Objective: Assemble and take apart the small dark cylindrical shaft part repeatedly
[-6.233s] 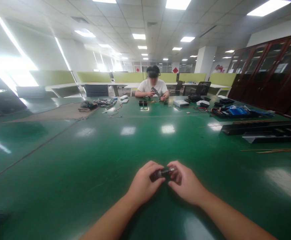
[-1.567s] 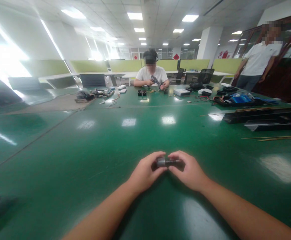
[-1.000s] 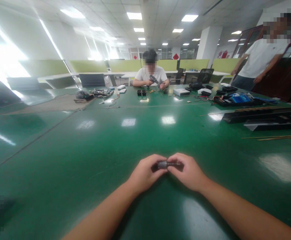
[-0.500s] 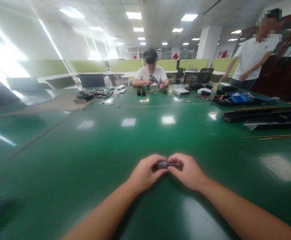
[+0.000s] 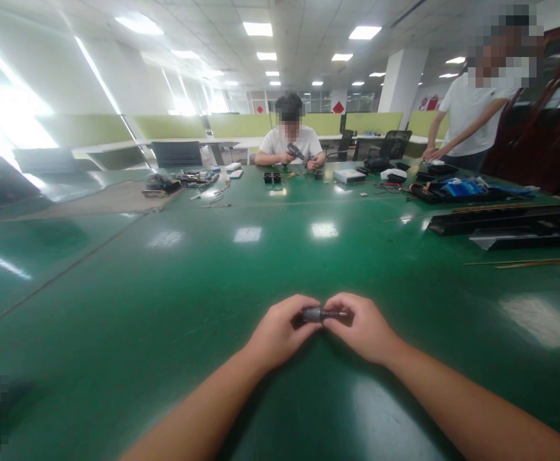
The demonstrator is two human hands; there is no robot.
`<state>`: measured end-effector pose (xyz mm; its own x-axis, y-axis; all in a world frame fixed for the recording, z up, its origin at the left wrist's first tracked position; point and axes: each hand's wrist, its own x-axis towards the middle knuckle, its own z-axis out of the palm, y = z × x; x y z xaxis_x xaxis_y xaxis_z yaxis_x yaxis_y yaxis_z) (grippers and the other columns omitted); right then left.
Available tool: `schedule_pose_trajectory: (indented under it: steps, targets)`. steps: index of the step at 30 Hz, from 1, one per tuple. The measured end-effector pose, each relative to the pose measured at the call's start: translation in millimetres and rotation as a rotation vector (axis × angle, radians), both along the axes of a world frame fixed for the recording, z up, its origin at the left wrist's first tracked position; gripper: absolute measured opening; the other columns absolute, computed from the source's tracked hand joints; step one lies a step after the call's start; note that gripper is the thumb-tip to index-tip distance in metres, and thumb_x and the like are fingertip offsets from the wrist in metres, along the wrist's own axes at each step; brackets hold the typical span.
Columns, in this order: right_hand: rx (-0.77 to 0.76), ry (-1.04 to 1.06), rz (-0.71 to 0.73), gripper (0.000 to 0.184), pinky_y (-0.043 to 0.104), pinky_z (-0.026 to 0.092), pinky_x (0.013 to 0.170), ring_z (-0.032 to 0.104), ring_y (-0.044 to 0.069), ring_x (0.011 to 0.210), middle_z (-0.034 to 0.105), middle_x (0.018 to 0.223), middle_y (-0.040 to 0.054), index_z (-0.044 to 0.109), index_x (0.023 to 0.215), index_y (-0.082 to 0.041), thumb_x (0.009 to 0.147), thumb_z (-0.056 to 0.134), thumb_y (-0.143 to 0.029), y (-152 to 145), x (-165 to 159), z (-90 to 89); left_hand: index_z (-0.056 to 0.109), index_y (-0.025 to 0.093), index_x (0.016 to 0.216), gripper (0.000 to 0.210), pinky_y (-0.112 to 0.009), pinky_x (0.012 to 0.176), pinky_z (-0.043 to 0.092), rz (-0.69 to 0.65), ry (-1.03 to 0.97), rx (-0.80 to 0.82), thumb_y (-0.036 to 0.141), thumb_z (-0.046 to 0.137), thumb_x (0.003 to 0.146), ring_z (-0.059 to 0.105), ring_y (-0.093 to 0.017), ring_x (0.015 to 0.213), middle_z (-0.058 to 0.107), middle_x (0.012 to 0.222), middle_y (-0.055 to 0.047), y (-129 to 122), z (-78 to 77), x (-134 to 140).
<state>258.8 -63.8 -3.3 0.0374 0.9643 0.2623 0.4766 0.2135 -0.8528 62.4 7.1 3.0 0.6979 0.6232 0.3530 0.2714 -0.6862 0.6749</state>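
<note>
A small grey cylindrical part (image 5: 312, 314), with a thin, ridged dark shaft extending to the right and a lighter tip, lies level between my two hands, just over the green table (image 5: 164, 275). My left hand (image 5: 280, 326) is closed around its thick end, thumb below and fingers above. My right hand (image 5: 361, 323) is closed around the shaft, its thumb and forefinger pinching near the middle of the part. The left end of the cylinder is hidden behind my left fingers. Whether it is a motor I cannot tell.
Across the table a seated person (image 5: 292, 144) holds a dark tool (image 5: 295, 151); another person (image 5: 472, 118) stands at the right. Black channels (image 5: 515, 224) and thin rods (image 5: 530, 262) lie right. Electronics (image 5: 196, 178), a white box (image 5: 348, 176) and a blue item (image 5: 465, 186) lie farther back.
My hands and the grey part stay nearly in place, with the shaft's tip now a little clearer. The standing person has leaned left, bringing both hands together over the table.
</note>
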Motion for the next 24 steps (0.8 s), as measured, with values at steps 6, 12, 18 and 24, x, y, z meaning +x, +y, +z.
schedule_pose_trajectory:
  steps: [6,12,18,24]
  targets:
    - [0.006,-0.009,-0.003,0.011,0.027,0.05,0.072,0.066,0.017,0.078,0.072,0.085,0.002,0.071,0.088,-0.019,0.079,0.066,-0.016,0.0,0.2,0.4,0.064,0.023,0.108,0.022,-0.029,0.084,0.05,0.0,0.002,-0.001,0.026,0.067,0.087,0.064,-0.017,0.094,0.068,0.103,-0.004,-1.1,1.6,0.5]
    - [0.005,-0.012,-0.023,0.01,0.027,0.05,0.07,0.066,0.017,0.077,0.072,0.084,0.0022,0.071,0.089,-0.019,0.08,0.067,-0.019,0.3,0.4,0.2,0.064,0.022,0.109,0.024,-0.03,0.084,0.05,0.02,-0.012,0.003,0.026,0.069,0.086,0.063,-0.018,0.094,0.068,0.103,-0.004,-0.5,0.2,0.0]
    - [0.0,-0.001,-0.03,0.011,0.027,0.051,0.071,0.067,0.018,0.078,0.073,0.087,0.0035,0.072,0.09,-0.019,0.081,0.067,-0.022,0.2,0.4,1.6,0.064,0.02,0.108,0.022,-0.031,0.083,0.051,0.028,-0.018,0.027,0.027,0.067,0.086,0.064,-0.019,0.093,0.069,0.103,-0.006,-0.2,1.5,0.1]
    - [0.0,-0.016,-0.044,0.012,0.028,0.052,0.069,0.067,0.018,0.076,0.074,0.087,0.0039,0.073,0.091,-0.02,0.081,0.067,-0.026,0.5,1.1,1.8,0.064,0.021,0.11,0.024,-0.031,0.085,0.051,0.033,-0.015,0.043,0.028,0.066,0.088,0.064,-0.019,0.095,0.069,0.105,-0.006,-0.3,2.5,-1.1]
